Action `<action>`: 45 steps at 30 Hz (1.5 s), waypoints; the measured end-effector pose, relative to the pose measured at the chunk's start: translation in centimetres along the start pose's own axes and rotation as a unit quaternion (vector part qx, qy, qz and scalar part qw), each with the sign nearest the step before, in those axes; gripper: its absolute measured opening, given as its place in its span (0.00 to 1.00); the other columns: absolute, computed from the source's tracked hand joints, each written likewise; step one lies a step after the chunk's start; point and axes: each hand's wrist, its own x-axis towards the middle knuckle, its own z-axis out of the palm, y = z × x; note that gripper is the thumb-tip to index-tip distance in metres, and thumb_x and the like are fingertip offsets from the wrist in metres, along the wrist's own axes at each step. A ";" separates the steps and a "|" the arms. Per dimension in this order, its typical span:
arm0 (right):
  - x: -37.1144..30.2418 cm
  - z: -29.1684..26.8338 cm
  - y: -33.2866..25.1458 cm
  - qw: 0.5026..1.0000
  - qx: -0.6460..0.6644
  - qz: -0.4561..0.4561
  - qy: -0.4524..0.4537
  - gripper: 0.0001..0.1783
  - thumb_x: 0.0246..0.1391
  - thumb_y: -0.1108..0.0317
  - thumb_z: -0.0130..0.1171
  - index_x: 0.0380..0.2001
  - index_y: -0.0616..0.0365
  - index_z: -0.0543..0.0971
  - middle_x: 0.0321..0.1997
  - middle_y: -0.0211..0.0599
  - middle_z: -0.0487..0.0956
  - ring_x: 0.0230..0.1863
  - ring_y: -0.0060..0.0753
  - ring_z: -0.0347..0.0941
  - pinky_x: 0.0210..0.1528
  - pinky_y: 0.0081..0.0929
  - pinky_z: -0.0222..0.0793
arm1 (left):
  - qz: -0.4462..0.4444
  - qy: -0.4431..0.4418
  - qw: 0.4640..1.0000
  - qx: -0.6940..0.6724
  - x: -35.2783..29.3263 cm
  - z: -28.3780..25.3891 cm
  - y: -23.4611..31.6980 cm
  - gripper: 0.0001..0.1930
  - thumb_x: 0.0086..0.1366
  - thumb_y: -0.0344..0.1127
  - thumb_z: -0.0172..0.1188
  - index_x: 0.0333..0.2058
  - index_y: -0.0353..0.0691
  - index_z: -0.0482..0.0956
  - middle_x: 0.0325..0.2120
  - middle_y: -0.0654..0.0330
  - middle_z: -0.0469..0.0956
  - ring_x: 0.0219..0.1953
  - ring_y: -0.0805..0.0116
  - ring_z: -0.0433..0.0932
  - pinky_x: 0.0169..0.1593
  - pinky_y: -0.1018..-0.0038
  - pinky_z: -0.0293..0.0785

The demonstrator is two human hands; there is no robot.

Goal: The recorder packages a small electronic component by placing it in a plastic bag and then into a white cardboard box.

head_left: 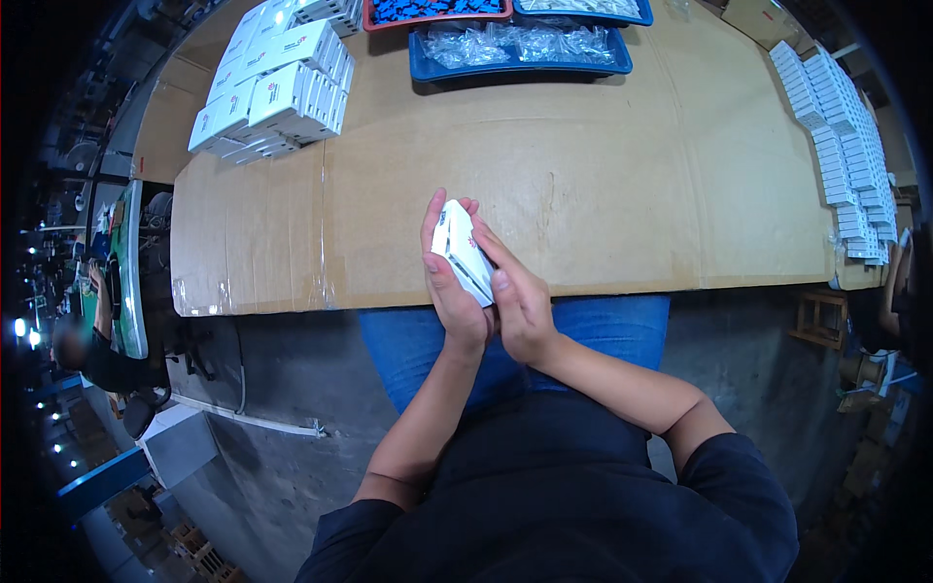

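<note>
Between my two hands I hold a small white cardboard box, tilted, just above the near edge of the cardboard-covered table. My left hand cups the box from its left side and below, with the thumb along the near side. My right hand presses against its right side, fingers stretched along it and the thumb near its lower end. A small red mark shows on the box's top face. Parts of the box lie hidden under my fingers.
White boxes are stacked at the far left. A red tray of blue pieces, a blue tray of clear plastic bags and another blue tray stand at the back. More white boxes line the right. Another person sits at left.
</note>
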 end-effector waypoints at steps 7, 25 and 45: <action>1.8 -2.1 1.1 0.955 0.140 0.261 0.015 0.25 0.78 0.55 0.48 0.64 0.65 0.74 0.65 0.48 0.76 0.65 0.33 0.74 0.67 0.31 0.69 | 0.083 -0.079 0.979 0.172 0.8 -1.1 0.7 0.53 0.71 0.72 0.51 0.75 0.33 0.47 0.68 0.40 0.62 0.69 0.53 0.65 0.71 0.59 0.59; 0.8 -0.1 -0.3 0.958 0.188 0.214 0.020 0.31 0.74 0.65 0.55 0.73 0.67 0.64 0.67 0.45 0.73 0.61 0.26 0.74 0.63 0.23 0.69 | 0.166 -0.078 0.935 0.304 0.8 -2.6 -1.5 0.44 0.69 0.66 0.50 0.62 0.24 0.68 0.54 0.40 0.72 0.53 0.50 0.76 0.56 0.59 0.75; 2.0 -4.1 0.0 0.973 -0.001 0.219 -0.071 0.33 0.72 0.51 0.57 0.72 0.58 0.69 0.69 0.49 0.69 0.72 0.43 0.65 0.71 0.34 0.63 | 0.024 -0.117 0.976 0.182 0.3 -2.3 -1.9 0.61 0.65 0.81 0.46 0.78 0.36 0.41 0.69 0.49 0.63 0.69 0.57 0.65 0.71 0.61 0.63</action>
